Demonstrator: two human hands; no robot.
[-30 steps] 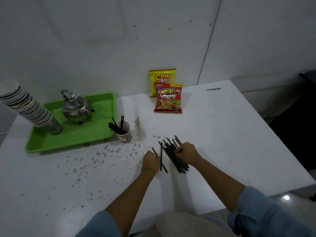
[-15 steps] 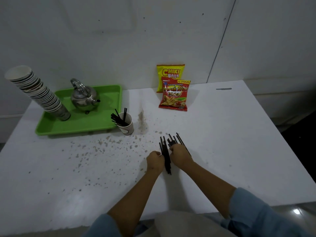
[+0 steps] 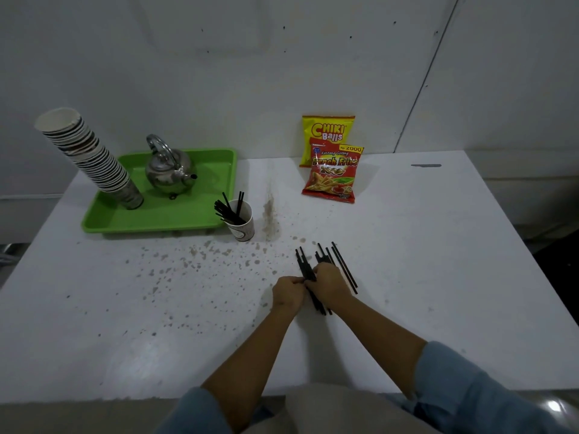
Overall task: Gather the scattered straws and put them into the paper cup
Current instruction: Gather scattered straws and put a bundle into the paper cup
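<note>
With both hands' fingers (image 3: 297, 280) pinching the straws (image 3: 308, 274), grip mid-length: they're light, slick and roll easily.

Two hands (image 3: 310, 289), two snack bags (image 3: 332, 170), one kettle (image 3: 169, 170), one green tray (image 3: 219, 158), one cup stack (image 3: 91, 158).

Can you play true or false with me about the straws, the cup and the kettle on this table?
1. The paper cup already has some black straws in it. True.
2. The kettle sits on a red tray. False: the tray is green.
3. Both hands are at the bundle of straws on the table, the left hand and the right hand. True.
4. The snack bags lie inside the tray. False: they are by the wall, right of the tray.
5. The stack of cups stands perfectly straight. False: it leans left.
</note>
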